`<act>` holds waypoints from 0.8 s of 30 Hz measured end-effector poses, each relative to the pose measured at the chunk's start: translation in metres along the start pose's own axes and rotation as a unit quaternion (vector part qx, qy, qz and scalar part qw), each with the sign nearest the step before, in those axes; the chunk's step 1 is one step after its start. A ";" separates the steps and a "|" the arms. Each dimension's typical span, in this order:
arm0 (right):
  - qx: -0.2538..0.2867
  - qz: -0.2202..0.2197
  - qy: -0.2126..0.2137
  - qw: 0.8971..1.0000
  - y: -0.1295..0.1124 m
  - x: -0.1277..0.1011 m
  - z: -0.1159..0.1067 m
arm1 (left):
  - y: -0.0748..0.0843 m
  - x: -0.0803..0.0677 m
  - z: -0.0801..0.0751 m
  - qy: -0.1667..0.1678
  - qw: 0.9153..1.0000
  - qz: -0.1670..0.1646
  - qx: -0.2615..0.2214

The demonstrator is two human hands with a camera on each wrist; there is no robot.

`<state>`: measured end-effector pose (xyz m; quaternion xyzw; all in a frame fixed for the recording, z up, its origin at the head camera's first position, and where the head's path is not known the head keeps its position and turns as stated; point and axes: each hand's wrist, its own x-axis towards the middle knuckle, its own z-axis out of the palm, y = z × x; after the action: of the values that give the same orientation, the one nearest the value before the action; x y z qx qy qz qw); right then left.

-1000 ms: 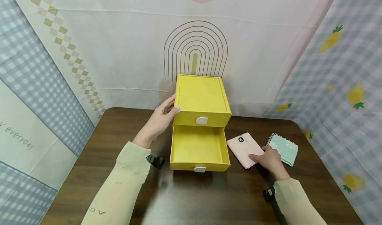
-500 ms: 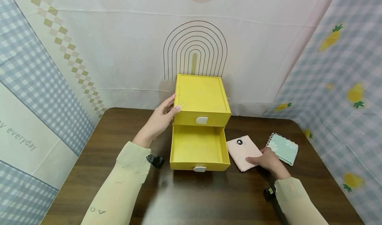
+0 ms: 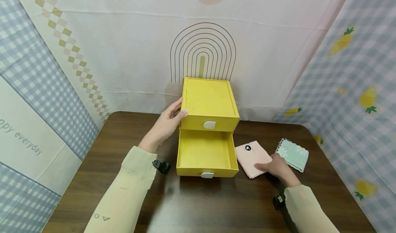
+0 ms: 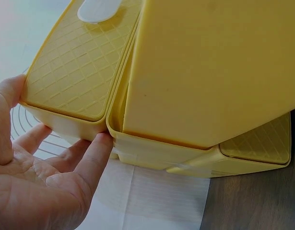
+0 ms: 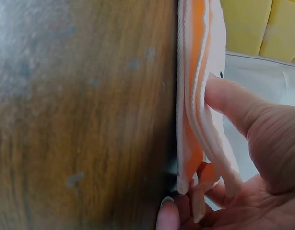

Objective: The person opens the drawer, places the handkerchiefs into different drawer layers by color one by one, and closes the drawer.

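Note:
A yellow two-drawer box (image 3: 209, 102) stands at the back of the brown table (image 3: 198, 198). Its lower drawer (image 3: 206, 153) is pulled out and holds nothing. My left hand (image 3: 167, 123) rests with straight fingers against the box's left side; in the left wrist view the fingers (image 4: 92, 155) touch the yellow wall (image 4: 209, 72). To the right of the drawer lies a folded pink cloth (image 3: 252, 154). My right hand (image 3: 276, 166) pinches that cloth's near edge, thumb on top (image 5: 233, 108), fingers curled under the folded layers (image 5: 197, 110).
A folded mint-green cloth (image 3: 294, 154) lies right of the pink one, close to my right hand. Fabric backdrops (image 3: 123, 54) wall the table in at the back and both sides. Bare tabletop stretches in front of the drawer.
My right hand has drawn the pink cloth slightly leftward, toward the drawer, and its fingers have curled under the edge. The left hand has stayed on the box.

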<state>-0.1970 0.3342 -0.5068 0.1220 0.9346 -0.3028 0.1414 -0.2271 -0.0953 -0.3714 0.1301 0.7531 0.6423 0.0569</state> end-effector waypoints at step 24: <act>0.177 -0.001 -0.013 0.984 0.010 -0.008 -0.008 | -0.001 0.001 0.000 0.001 1.000 0.001 -0.007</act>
<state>-0.1881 0.3456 -0.5032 0.1407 0.8643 -0.4653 0.1294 -0.2285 -0.0949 -0.3726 0.1300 0.7486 0.6477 0.0565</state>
